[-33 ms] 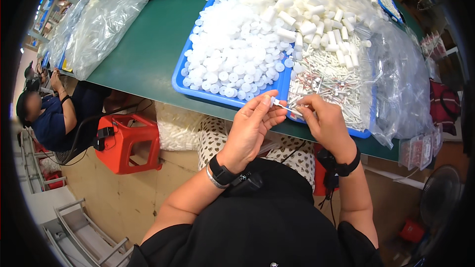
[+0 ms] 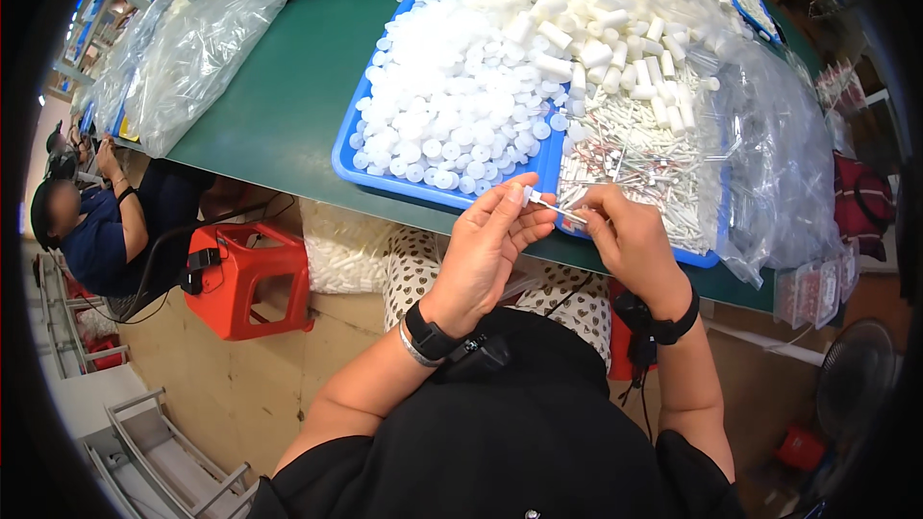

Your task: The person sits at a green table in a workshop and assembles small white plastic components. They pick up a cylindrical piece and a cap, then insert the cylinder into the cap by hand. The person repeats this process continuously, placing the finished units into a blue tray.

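Just in front of the blue trays, my left hand pinches a small white plastic piece between thumb and forefinger, its other fingers curled behind. From that piece a thin white stick runs across to my right hand, whose thumb and forefinger close on its far end. Whether the stick passes through the piece is too small to tell. Close beyond my left hand is a blue tray heaped with translucent white discs. Beyond my right hand lies a pile of thin white sticks, some with reddish parts.
White foam-like cylinders spill from a clear bag behind the sticks. Clear plastic bags lie at the right, more at the far left of the green table. A red stool and another person are at the left.
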Demonstrator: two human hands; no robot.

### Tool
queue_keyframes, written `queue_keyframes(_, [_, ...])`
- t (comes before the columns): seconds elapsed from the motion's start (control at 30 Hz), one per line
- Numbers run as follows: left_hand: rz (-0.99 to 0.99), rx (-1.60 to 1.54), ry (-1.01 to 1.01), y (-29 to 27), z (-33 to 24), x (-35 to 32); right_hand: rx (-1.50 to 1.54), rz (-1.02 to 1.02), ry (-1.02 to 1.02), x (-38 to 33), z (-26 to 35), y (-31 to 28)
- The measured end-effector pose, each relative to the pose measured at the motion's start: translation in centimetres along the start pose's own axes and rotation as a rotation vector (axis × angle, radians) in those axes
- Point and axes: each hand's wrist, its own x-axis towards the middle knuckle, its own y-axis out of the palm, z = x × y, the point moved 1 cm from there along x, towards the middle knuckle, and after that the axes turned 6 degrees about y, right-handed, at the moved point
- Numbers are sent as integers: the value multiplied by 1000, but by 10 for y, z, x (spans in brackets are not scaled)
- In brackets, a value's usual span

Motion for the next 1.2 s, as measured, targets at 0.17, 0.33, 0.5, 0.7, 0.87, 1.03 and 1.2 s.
queue_keyframes(0.17, [-21, -15, 34, 4, 0, 2, 109, -8, -13, -4, 5, 1])
queue_keyframes(0.33, [-32, -22, 48, 1, 1, 4, 138, -40, 11, -6, 4, 4])
queue_keyframes(0.5, [-45, -37, 49, -3, 2, 5, 155, -32, 30, -8, 5, 4])
queue_keyframes(0.7, [53, 83, 33, 1, 10, 2, 182, -16, -41, -5, 7, 6])
queue_keyframes(0.87, [160, 155, -21, 1, 21, -3, 801, 279, 440, -3, 10, 3])
queue_keyframes(1.03, [106, 152, -14, 4, 17, -1, 651, 217, 365, -3, 10, 8])
queue_keyframes(1.2, [83, 191, 18, 5, 23, -5, 415, 234, 182, -3, 14, 5])
